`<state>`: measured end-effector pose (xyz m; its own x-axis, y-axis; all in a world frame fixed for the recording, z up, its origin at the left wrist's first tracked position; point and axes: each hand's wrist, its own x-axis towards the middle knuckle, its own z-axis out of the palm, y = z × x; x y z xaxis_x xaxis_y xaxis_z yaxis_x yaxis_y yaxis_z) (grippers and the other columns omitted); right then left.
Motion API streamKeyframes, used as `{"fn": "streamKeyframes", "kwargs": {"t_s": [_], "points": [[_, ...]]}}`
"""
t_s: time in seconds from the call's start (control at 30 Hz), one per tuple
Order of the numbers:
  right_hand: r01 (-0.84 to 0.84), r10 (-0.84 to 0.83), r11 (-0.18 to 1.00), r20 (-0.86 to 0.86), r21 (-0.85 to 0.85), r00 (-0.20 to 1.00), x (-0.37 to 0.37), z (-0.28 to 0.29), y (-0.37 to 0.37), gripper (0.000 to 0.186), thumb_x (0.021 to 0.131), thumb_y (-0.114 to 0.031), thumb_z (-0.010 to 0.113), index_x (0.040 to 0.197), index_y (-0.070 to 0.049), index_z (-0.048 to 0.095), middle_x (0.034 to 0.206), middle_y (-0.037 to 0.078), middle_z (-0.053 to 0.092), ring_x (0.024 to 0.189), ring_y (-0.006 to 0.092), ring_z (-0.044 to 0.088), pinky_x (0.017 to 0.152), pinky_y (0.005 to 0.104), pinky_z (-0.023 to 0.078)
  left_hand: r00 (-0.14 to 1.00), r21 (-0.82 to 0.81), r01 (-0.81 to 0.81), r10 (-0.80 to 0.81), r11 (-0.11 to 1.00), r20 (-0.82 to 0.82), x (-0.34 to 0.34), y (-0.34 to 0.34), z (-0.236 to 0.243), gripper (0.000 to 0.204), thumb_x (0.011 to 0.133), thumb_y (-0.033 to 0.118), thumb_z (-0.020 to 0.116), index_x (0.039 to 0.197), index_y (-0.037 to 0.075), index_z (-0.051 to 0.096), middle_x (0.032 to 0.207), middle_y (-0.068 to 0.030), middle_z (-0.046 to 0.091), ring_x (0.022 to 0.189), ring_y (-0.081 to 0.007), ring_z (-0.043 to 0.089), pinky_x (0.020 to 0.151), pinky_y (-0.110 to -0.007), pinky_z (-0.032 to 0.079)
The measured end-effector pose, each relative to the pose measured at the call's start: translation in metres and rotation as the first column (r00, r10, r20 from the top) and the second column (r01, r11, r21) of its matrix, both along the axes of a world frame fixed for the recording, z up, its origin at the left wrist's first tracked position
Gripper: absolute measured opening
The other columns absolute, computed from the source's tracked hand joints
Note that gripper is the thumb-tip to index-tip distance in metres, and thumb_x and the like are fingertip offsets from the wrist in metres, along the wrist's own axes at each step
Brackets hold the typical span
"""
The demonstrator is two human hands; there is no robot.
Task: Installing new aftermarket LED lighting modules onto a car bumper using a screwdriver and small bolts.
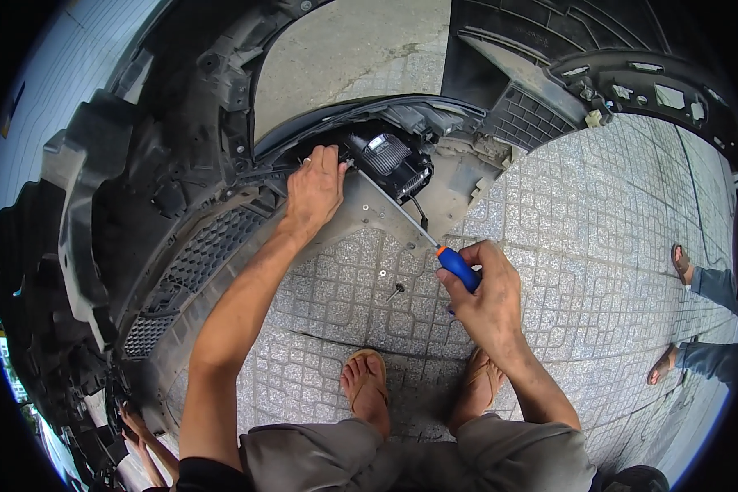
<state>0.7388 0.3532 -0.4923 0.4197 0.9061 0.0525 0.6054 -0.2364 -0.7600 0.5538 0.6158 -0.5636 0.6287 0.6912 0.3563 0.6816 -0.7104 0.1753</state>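
Observation:
My right hand is closed round the blue and orange handle of a screwdriver. Its long metal shaft slants up and left to the mount of a black finned module with a silvery label. Beside the shaft's tip, my left hand pinches at the module's edge; what its fingertips hold is hidden. The module sits on a black plastic car bumper, and a short black cable hangs from it.
A loose screw and a small washer lie on the patterned paving before my feet. A honeycomb grille runs down the left. Another person's legs stand at the right; someone's arms show at lower left.

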Motion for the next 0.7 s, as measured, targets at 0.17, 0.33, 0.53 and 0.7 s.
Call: {"fn": "streamKeyframes", "kwargs": {"t_s": [0.17,0.33,0.53,0.7], "points": [[0.005,0.016,0.996,0.221,-0.093,0.975,-0.004,0.001,0.001,0.027,0.099,-0.028,0.068,0.102,0.000,0.066,0.074,0.013,0.068,0.061,0.0262,0.070,0.055,0.0362,0.051,0.999,0.043,-0.018,0.015,0.999,0.051,-0.003,0.000,-0.003,0.026,0.099,0.017,0.062,0.118,0.000,0.056,0.102,-0.0167,0.061,0.089,-0.0358,0.069,0.071,-0.047,0.058],[-0.104,-0.218,0.927,-0.744,-0.360,0.632,0.009,-0.004,0.011,0.032,0.095,-0.031,0.075,0.096,-0.001,0.062,0.071,0.002,0.064,0.053,0.0188,0.056,0.057,0.0371,0.051,0.998,-0.025,-0.022,0.024,0.999,0.062,-0.002,-0.003,-0.003,0.027,0.098,0.017,0.063,0.118,0.000,0.056,0.103,-0.0170,0.061,0.090,-0.0369,0.068,0.073,-0.047,0.058],[0.045,-0.060,0.992,-0.121,-0.121,0.991,-0.013,-0.003,0.005,0.033,0.085,-0.022,0.085,0.094,-0.003,0.060,0.073,0.007,0.062,0.062,0.0227,0.061,0.063,0.0393,0.052,0.997,-0.042,-0.018,0.021,0.999,0.076,-0.003,0.000,-0.005,0.026,0.098,0.017,0.063,0.116,0.001,0.056,0.103,-0.0167,0.061,0.089,-0.0364,0.068,0.073,-0.047,0.058],[0.058,-0.160,0.948,-0.310,-0.314,0.937,-0.010,-0.004,0.006,0.030,0.097,-0.031,0.072,0.095,-0.001,0.065,0.065,0.009,0.062,0.054,0.0250,0.060,0.058,0.0397,0.050,0.996,-0.011,-0.006,0.007,1.000,0.087,0.001,-0.001,-0.003,0.023,0.098,0.018,0.063,0.111,0.001,0.056,0.100,-0.0164,0.061,0.087,-0.0356,0.069,0.071,-0.047,0.059]]}}
